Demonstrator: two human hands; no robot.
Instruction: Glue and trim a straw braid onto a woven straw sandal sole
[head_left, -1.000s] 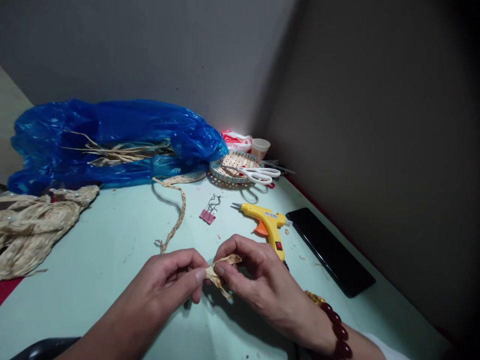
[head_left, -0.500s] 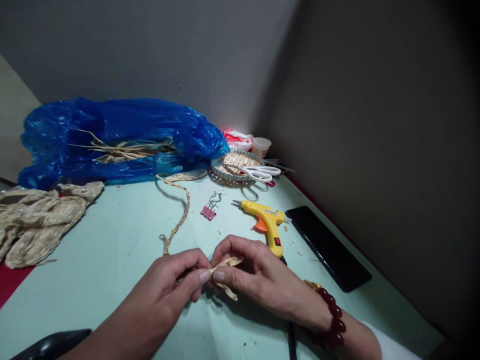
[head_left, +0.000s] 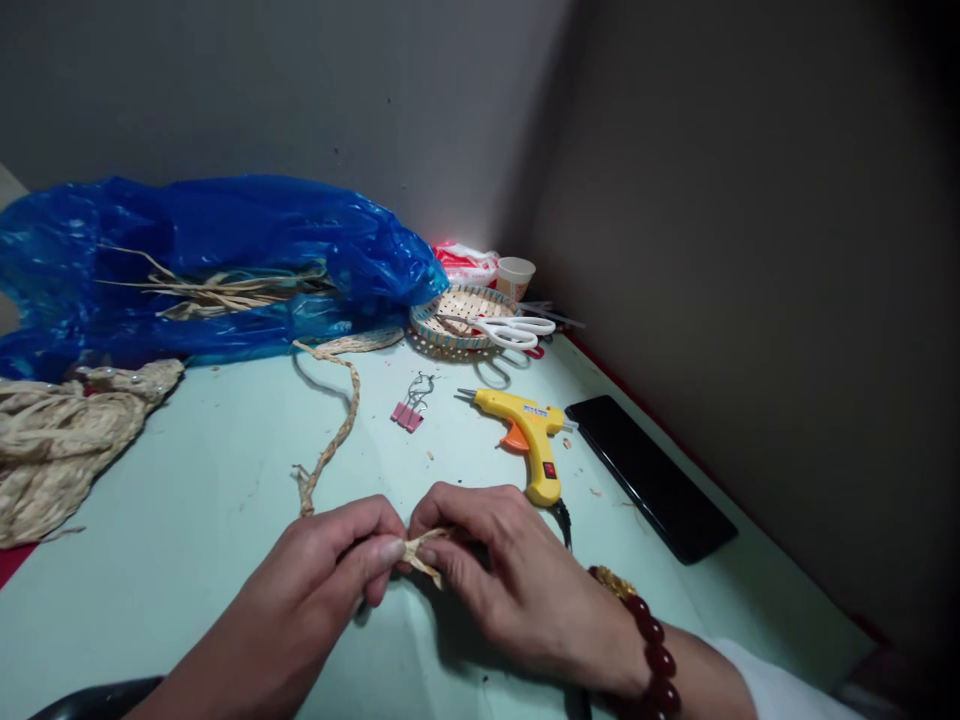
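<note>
A pale, dry raffia braid runs along the table from the blue bag down to my hands. My left hand pinches the braid between thumb and forefinger, close to its loose end. Against it, my right hand is closed on the short strands that stick out of the braid. Inside the fingers the strands are partly hidden. A yellow glue gun with an orange trigger lies just beyond my right hand, and a pink binder clip lies beyond the left.
A blue plastic bag holding straw strands lies at the back left. Braided straw pieces lie at left. White-handled scissors rest on a woven basket, near a paper cup. A black phone lies at right.
The view has shifted slightly, so the table things appear a little further left and higher. My right fingers have turned over the strands, and less of the loose ends shows.
</note>
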